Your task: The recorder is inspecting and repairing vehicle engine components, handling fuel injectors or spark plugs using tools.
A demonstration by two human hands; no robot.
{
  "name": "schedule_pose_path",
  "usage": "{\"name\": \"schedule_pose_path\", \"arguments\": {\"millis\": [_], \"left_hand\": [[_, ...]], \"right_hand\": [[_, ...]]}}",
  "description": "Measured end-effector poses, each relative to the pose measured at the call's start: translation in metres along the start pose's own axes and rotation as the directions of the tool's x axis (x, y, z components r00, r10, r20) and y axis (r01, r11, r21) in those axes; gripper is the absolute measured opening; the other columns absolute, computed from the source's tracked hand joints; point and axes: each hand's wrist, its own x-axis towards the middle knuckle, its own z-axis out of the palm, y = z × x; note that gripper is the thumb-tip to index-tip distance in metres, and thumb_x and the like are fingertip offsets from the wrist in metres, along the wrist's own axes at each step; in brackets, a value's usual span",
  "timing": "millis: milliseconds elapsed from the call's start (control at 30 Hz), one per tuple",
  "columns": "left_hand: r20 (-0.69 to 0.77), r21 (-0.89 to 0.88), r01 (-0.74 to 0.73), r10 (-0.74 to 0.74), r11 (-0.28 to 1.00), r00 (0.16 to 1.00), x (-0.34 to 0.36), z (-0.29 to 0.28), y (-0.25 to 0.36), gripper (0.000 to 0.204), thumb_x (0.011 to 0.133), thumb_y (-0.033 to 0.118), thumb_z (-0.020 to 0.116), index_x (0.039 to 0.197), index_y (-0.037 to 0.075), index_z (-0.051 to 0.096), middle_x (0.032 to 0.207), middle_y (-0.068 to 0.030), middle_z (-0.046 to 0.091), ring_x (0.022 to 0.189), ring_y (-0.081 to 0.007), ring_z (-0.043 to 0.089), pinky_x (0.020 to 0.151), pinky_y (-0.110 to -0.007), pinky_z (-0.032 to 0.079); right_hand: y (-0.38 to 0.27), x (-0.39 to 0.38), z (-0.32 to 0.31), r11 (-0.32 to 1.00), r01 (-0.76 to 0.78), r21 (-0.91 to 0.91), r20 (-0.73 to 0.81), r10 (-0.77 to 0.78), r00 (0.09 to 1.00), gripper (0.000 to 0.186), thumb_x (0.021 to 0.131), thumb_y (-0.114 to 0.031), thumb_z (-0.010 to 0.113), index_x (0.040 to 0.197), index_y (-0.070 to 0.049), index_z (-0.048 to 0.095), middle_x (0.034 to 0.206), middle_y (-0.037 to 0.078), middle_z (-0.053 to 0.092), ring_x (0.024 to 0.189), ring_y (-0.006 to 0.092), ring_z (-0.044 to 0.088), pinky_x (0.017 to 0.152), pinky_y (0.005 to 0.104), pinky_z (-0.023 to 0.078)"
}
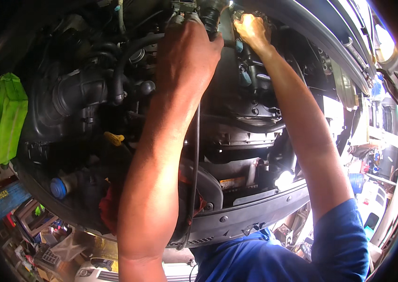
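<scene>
Both arms reach across an open engine bay to its far side. My left hand (188, 44) is back-up, its fingers bent down against a dark blocky part (183, 6) at the upper edge. A black ribbed hose (210, 18) runs beside its thumb. What those fingers grip is hidden behind the hand. Farther right, my right hand (252, 29) is curled closed among dark parts, and whatever it holds cannot be made out. Below it sit pale blue-grey connectors (245, 78). The black engine cover (222, 87) lies between the two forearms.
A black intake duct (79, 91) fills the left side, with a yellow dipstick handle (114, 138) and a blue cap (58, 188) nearer. A bright green folded bag (7, 117) lies at far left. A thin black cable (196, 164) hangs past my left forearm; a lamp (284, 179) glares front right.
</scene>
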Motion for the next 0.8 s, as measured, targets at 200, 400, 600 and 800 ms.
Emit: {"name": "schedule_pose_path", "arguments": {"millis": [200,400,600,800], "left_hand": [[0.011,-0.048,-0.017,0.018,0.999,1.000,0.001,0.000,0.002,0.039,0.093,0.035,0.072,0.113,0.001,0.071,0.091,-0.0199,0.075,0.091,-0.0395,0.073,0.084,-0.048,0.057],[-0.045,-0.006,-0.084,0.083,0.996,0.996,0.001,0.002,-0.001,0.042,0.093,0.034,0.072,0.118,0.001,0.071,0.099,-0.0224,0.076,0.097,-0.0408,0.073,0.087,-0.048,0.057],[-0.040,-0.018,-0.064,0.063,0.998,0.997,0.001,0.003,0.000,0.042,0.094,0.034,0.072,0.119,0.001,0.071,0.103,-0.0227,0.075,0.099,-0.0409,0.072,0.089,-0.047,0.056],[0.015,-0.023,-0.026,0.026,0.999,1.000,0.001,0.002,-0.001,0.041,0.094,0.034,0.072,0.119,0.001,0.070,0.101,-0.0218,0.075,0.098,-0.0395,0.073,0.088,-0.047,0.056]], "right_hand": [[0.003,-0.010,-0.019,0.975,-0.202,0.092,0.071,0.196,0.978,0.045,0.092,-0.049,0.066,0.103,-0.007,0.078,0.104,0.022,0.076,0.102,0.0428,0.072,0.093,0.0503,0.055],[0.002,-0.009,-0.016,0.996,-0.083,0.039,0.080,0.080,0.994,0.040,0.091,-0.045,0.068,0.106,-0.010,0.078,0.105,0.020,0.076,0.102,0.0409,0.072,0.093,0.0491,0.055],[0.004,-0.006,0.003,1.000,0.023,-0.022,-0.020,-0.023,1.000,0.037,0.092,-0.040,0.066,0.110,-0.008,0.075,0.110,0.022,0.074,0.105,0.0431,0.069,0.094,0.0524,0.053],[0.019,-0.002,0.009,0.991,-0.079,0.112,0.139,0.063,0.988,0.036,0.089,-0.044,0.072,0.100,-0.010,0.079,0.098,0.020,0.077,0.099,0.0422,0.072,0.091,0.0508,0.055]]}}
